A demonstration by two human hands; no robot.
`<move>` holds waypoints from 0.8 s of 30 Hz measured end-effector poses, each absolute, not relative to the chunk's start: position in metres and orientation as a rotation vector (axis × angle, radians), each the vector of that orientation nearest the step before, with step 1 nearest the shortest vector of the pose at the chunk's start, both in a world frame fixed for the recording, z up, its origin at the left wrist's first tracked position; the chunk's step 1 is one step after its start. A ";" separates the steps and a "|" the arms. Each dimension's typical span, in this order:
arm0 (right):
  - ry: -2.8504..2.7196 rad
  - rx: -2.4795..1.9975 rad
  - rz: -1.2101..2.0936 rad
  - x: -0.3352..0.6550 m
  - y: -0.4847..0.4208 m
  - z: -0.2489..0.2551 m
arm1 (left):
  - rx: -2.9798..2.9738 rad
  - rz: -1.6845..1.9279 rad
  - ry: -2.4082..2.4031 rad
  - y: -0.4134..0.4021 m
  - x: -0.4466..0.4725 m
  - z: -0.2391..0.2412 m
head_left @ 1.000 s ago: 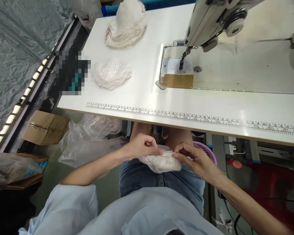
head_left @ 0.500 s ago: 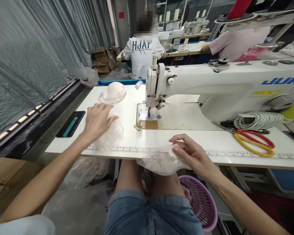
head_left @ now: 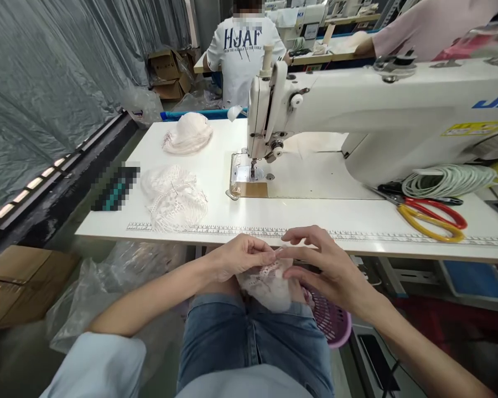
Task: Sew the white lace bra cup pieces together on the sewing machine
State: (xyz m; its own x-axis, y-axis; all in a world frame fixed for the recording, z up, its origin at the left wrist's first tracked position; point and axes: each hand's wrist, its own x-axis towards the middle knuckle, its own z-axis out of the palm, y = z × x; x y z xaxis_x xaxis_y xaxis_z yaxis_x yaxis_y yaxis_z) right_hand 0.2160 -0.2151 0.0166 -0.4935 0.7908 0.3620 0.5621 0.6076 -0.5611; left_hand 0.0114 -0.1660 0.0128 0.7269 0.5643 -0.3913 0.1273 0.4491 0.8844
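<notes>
A pale, sheer lace bra cup (head_left: 269, 290) hangs over my lap, just below the front edge of the table. My left hand (head_left: 243, 258) pinches its upper edge between thumb and fingers. On the other side, my right hand (head_left: 323, 268) has its thumb and index finger at the cup's right edge, while the remaining fingers are raised and curved. A lace piece (head_left: 176, 199) lies flat on the tabletop to the left. Behind it sits a rounded, pale bra cup (head_left: 190, 132).
The white sewing machine (head_left: 315, 110) stands on the table (head_left: 219, 213). Scissors (head_left: 434, 221) and a cord coil (head_left: 446, 179) lie at right. A purple basket (head_left: 334, 320) is below, and a phone (head_left: 115, 188) lies left. Two people sit beyond.
My left hand has come from the lace on the table to the cup at my lap and taken its edge. The cup has shifted slightly left; the view has tilted down.
</notes>
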 end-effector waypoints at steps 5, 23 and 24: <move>-2.297 -0.976 0.218 0.205 -0.225 -0.007 | 0.900 0.294 0.890 -0.182 0.011 0.002; -2.041 -0.912 0.837 0.219 -0.247 -0.034 | 1.007 0.192 1.058 -0.198 0.031 0.001; -2.136 -0.954 0.766 0.227 -0.247 -0.038 | 1.017 0.200 1.078 -0.198 0.029 0.000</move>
